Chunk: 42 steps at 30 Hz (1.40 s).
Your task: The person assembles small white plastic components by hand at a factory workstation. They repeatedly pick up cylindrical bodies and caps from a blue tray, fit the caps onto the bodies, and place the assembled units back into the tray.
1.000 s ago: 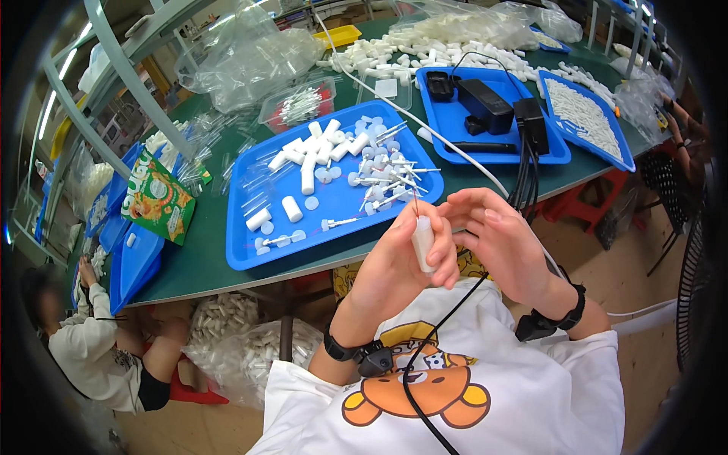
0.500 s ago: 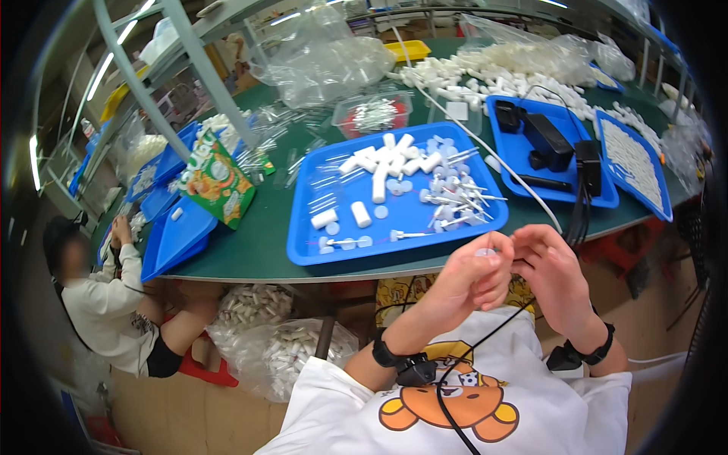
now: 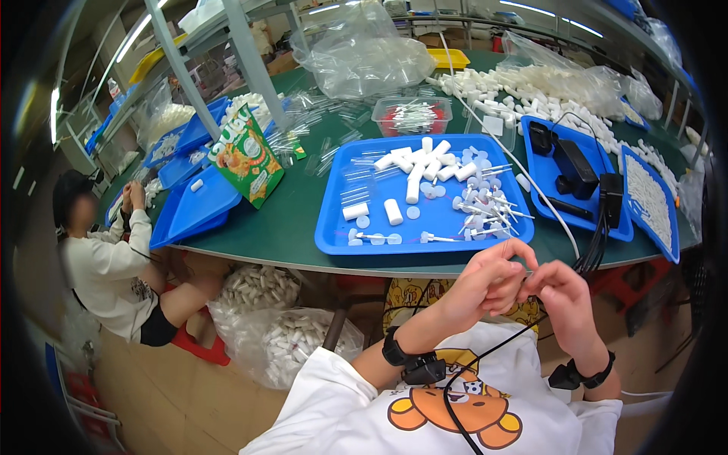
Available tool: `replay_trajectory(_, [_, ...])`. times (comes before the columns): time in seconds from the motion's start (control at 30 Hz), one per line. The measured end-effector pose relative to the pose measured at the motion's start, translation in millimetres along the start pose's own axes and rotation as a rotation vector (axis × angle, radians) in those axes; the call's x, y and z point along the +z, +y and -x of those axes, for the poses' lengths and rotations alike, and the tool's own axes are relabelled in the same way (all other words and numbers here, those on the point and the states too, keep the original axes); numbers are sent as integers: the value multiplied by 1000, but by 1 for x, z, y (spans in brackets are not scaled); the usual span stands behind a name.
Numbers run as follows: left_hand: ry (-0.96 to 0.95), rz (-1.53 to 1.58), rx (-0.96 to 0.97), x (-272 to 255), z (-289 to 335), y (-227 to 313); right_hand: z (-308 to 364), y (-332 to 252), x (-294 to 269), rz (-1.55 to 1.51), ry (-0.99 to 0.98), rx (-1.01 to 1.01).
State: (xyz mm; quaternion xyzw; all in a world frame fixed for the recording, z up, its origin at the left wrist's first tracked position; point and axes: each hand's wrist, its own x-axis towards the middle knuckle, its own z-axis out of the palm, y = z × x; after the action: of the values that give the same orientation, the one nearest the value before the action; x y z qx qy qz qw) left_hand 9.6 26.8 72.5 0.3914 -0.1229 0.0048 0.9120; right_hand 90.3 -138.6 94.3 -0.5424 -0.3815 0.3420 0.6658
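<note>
In front of the table edge, my left hand (image 3: 489, 288) and my right hand (image 3: 560, 294) meet at the fingertips. Both are closed in a pinch around something small and pale between them, mostly hidden by the fingers. Just beyond them lies a blue tray (image 3: 327, 227). White foam-like cylinders (image 3: 415, 182) are heaped in it, with a loose cylinder (image 3: 393, 211) nearer me. Thin clear tubes (image 3: 356, 182) lie at its left. On its right is a pile of translucent discs with white, pointed stems (image 3: 485, 208). A few discs (image 3: 413, 213) lie singly.
A clear box of thin white sticks (image 3: 413, 115) stands behind the tray. To the right, another blue tray (image 3: 623, 227) holds black devices and cables. A green snack bag (image 3: 246, 159) stands at left. White cylinders (image 3: 516, 87) cover the far table. A co-worker (image 3: 106, 258) sits at far left.
My fingertips have come together in a tighter pinch. The translucent disc seen in my left fingers earlier is now hidden or unclear. The whole view has shifted, moving the table rightward in it.
</note>
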Motion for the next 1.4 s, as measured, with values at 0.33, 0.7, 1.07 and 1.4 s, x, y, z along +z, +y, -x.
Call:
replay_trajectory(0.33, [25, -197, 245, 6, 8, 12, -19, -30, 30, 835, 94, -224])
replay_trajectory(0.7, [49, -75, 778, -18, -15, 7, -96, -68, 62, 602, -231, 43])
replay_trajectory(1.07, [246, -169, 613, -34, -3, 25, -140, -81, 163, 516, -634, 34])
replay_trajectory(1.4, [234, -1394, 571, -75, -5, -29, -193, -1, 295, 843, -1187, 231])
